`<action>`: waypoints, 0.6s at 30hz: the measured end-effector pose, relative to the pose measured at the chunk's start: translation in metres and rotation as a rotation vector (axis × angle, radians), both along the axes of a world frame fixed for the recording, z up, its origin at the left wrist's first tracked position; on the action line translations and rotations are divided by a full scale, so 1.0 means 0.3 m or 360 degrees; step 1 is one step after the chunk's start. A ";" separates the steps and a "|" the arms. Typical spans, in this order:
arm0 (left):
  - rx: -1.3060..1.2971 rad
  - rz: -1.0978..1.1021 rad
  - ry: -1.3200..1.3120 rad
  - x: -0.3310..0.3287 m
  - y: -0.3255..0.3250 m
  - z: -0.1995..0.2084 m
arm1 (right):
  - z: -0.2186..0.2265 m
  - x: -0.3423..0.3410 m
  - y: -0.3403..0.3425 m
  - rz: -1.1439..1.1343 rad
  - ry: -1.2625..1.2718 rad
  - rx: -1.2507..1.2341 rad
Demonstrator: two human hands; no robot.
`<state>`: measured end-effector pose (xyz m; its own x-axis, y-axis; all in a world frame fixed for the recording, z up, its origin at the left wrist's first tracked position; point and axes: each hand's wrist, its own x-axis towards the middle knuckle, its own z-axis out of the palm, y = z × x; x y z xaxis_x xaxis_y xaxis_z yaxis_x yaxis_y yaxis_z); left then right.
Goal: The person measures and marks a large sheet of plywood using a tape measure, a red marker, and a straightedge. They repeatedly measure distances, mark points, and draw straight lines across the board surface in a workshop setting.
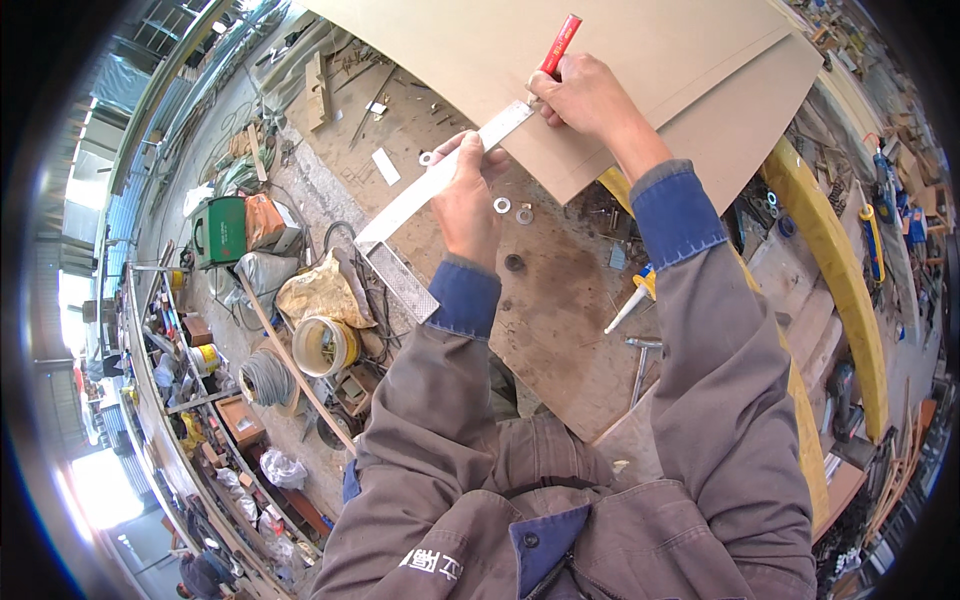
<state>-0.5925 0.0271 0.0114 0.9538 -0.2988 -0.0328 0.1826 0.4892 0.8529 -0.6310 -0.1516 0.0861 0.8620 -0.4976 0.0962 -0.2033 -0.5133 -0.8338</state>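
My left hand (466,205) is closed around the blade of a metal try square (402,214), thumb on top. The square's short handle hangs down over my left forearm's cuff, and its blade runs up and right to the edge of a tan board (660,50). My right hand (588,98) is pinched on a red marker (560,44), tilted with its back end up. The marker's lower end is by the blade's far end, close over the board; whether it touches cannot be made out. Washers (501,205) lie on the worktable (560,300) below the hands.
A white-nozzled tube (628,308) and a metal T-shaped tool (641,365) lie near my right forearm. Yellow curved beams (835,260) stand at the right. On the left floor are a bucket (328,345), a coil of wire (266,378) and a green case (219,232).
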 end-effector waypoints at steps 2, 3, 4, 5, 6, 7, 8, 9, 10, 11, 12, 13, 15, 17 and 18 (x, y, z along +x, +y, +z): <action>0.0007 -0.0007 0.0007 -0.038 0.004 0.004 | 0.002 -0.034 0.006 -0.0002 0.0015 0.0030; 0.0010 -0.0012 0.0005 -0.056 0.006 0.007 | 0.009 -0.053 0.009 -0.0006 0.0029 0.0039; 0.0013 -0.0018 0.0004 -0.073 0.007 0.010 | 0.016 -0.072 0.012 -0.0011 0.0044 0.0048; 0.0025 -0.0023 -0.0004 -0.088 0.008 0.010 | 0.023 -0.090 0.016 -0.0025 0.0049 0.0059; 0.0020 -0.0025 0.0007 -0.105 0.008 0.014 | 0.027 -0.109 0.020 -0.0039 0.0054 0.0072; 0.0015 -0.0028 0.0019 -0.123 0.008 0.021 | 0.029 -0.126 0.023 -0.0053 0.0058 0.0085; 0.0010 -0.0032 0.0030 -0.140 0.009 0.026 | 0.029 -0.141 0.025 -0.0057 0.0042 0.0087; 0.0025 -0.0042 0.0029 -0.154 0.013 0.026 | 0.031 -0.155 0.027 -0.0060 0.0026 0.0091; 0.0039 -0.0053 0.0029 -0.167 0.016 0.026 | 0.033 -0.169 0.030 -0.0063 0.0009 0.0094; 0.0053 -0.0064 0.0028 -0.180 0.018 0.027 | 0.038 -0.185 0.036 -0.0080 0.0033 0.0111; 0.0042 -0.0039 0.0028 -0.196 0.017 0.028 | 0.045 -0.202 0.042 -0.0095 0.0057 0.0129; 0.0030 -0.0014 0.0029 -0.213 0.014 0.028 | 0.050 -0.215 0.044 -0.0110 0.0081 0.0147; 0.0026 -0.0004 0.0040 -0.241 0.013 0.031 | 0.026 -0.234 0.036 -0.0077 0.0054 0.0152; 0.0043 -0.0035 0.0062 -0.264 0.014 0.033 | 0.014 -0.256 0.020 -0.0058 0.0065 0.0121; 0.0046 -0.0035 0.0057 -0.273 0.017 0.033 | 0.020 -0.269 0.023 -0.0047 0.0089 0.0089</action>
